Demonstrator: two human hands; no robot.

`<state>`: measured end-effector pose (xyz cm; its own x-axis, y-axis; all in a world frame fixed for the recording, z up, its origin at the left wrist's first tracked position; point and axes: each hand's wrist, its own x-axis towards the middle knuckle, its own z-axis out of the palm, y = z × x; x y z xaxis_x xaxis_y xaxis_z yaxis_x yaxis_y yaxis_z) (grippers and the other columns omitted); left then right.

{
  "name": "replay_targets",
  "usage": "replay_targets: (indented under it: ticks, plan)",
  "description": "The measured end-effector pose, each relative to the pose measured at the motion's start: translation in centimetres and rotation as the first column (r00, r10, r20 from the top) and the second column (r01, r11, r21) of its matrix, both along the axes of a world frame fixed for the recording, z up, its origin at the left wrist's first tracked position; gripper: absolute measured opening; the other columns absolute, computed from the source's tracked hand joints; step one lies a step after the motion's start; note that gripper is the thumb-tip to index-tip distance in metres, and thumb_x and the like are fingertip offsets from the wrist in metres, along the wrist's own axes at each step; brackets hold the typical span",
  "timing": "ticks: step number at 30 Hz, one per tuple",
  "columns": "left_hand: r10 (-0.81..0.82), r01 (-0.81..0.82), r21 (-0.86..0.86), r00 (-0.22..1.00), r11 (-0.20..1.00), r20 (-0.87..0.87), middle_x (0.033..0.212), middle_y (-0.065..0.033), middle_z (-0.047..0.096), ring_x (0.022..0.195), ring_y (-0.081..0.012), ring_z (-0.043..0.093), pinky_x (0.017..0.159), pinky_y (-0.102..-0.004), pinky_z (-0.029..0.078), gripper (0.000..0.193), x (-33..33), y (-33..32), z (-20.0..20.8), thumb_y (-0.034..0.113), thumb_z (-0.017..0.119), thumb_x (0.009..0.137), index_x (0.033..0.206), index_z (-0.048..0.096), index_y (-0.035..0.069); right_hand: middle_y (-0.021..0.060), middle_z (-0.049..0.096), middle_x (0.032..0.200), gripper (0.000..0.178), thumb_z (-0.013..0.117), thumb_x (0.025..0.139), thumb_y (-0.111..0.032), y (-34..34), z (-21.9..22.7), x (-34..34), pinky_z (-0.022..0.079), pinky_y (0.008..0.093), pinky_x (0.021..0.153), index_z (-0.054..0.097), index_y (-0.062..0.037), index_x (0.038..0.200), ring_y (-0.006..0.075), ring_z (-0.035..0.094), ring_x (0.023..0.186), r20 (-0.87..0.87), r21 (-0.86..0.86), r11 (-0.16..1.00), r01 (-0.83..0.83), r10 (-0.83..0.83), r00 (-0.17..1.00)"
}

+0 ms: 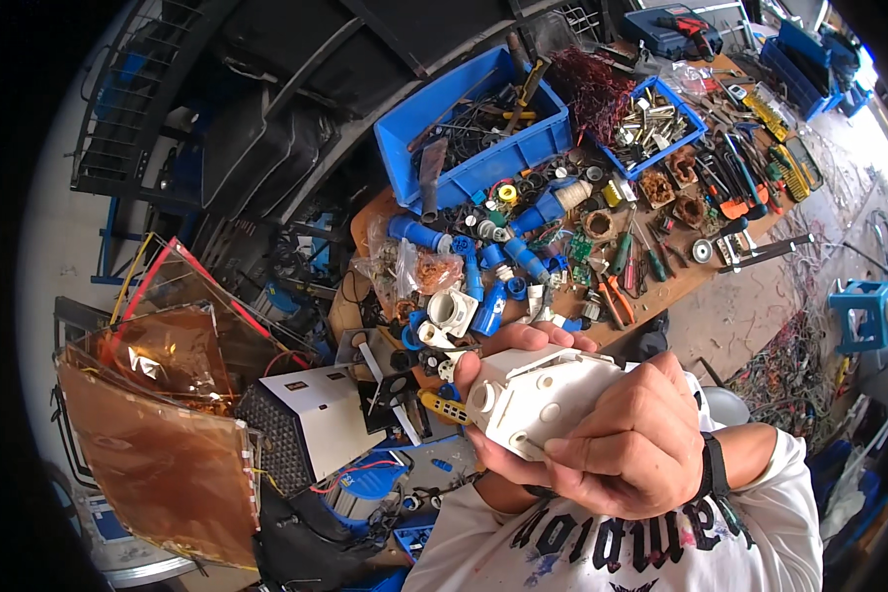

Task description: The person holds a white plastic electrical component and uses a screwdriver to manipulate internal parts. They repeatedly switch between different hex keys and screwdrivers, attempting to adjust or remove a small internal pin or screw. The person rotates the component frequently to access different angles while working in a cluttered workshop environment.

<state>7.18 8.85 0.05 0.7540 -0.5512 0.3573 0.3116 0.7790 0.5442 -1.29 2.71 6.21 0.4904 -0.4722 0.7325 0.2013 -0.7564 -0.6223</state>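
A white plastic housing (543, 395) with rounded corners, a round boss at one end and several small circular marks is held up close in front of my chest. My left hand (493, 449) wraps it from behind and below, fingertips showing along its far edge and its left end. Curled over the right end is my right hand (636, 439), its thumb and index finger pressed together against the face. Anything small inside that fist is hidden. Just left of the housing, a yellow tool with slots (444, 406) lies near my left fingers.
The wooden table (676, 291) carries blue plug connectors (528, 259), screwdrivers (623, 254) and pliers (617, 301). Behind them stand a large blue bin (474, 173) and a smaller blue tray of metal parts (651, 128). Copper-coloured sheets (168, 444) rise at left; a blue stool (863, 314) stands right.
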Motion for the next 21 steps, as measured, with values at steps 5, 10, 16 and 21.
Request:
replay_targets:
  ticks: [5, 10, 16, 21]
  plan:
    - [-0.028, 0.028, -0.017, 1.000, 0.999, 0.000, 0.123, -0.0152, 0.050, 0.109, -0.0321, 0.051, 0.091, -0.0535, 0.051, 0.051, 0.18, 0.01, 0.07, 0.058, 0.033, 0.101, 0.146, 0.040, 0.034, -0.0043, 0.060, 0.073, 0.017, 0.081, 0.071, -0.009, -0.14, 0.13, 0.03, 0.031, 0.0288, 0.057, 0.071, -0.0121, 0.084, 0.0133, 0.052, 0.060, -0.012, 0.006, 1.000, 0.001, -0.001, 1.000]
    - [-0.036, 0.035, -0.027, 0.998, 0.999, -0.049, 0.123, -0.0157, 0.050, 0.109, -0.0326, 0.051, 0.094, -0.0525, 0.050, 0.049, 0.06, -0.11, 0.10, 0.055, 0.033, 0.101, 0.145, 0.040, 0.033, -0.0041, 0.061, 0.073, 0.019, 0.081, 0.070, -0.008, -0.21, 0.24, 0.06, 0.031, 0.0292, 0.057, 0.071, -0.0124, 0.084, 0.0139, 0.052, 0.060, -0.032, 0.011, 1.000, -0.001, 0.002, 0.999]
    - [-0.019, 0.019, -0.006, 1.000, 1.000, -0.013, 0.125, -0.0175, 0.048, 0.107, -0.0338, 0.051, 0.094, -0.0515, 0.050, 0.052, -0.13, -0.22, 0.23, 0.058, 0.033, 0.099, 0.145, 0.039, 0.035, -0.0032, 0.061, 0.073, 0.019, 0.081, 0.070, -0.009, -0.14, 0.32, 0.10, 0.032, 0.0298, 0.056, 0.070, -0.0119, 0.084, 0.0144, 0.052, 0.060, -0.044, 0.008, 1.000, 0.008, -0.008, 0.999]
    - [0.032, -0.035, 0.093, 0.999, 0.995, 0.035, 0.127, -0.0180, 0.047, 0.108, -0.0342, 0.051, 0.094, -0.0524, 0.049, 0.052, -0.51, -0.01, 0.28, 0.059, 0.032, 0.099, 0.145, 0.038, 0.035, -0.0021, 0.060, 0.074, 0.019, 0.082, 0.070, -0.008, -0.11, 0.57, 0.25, 0.034, 0.0302, 0.056, 0.069, -0.0108, 0.083, 0.0150, 0.053, 0.060, -0.029, 0.019, 1.000, 0.017, -0.016, 0.999]
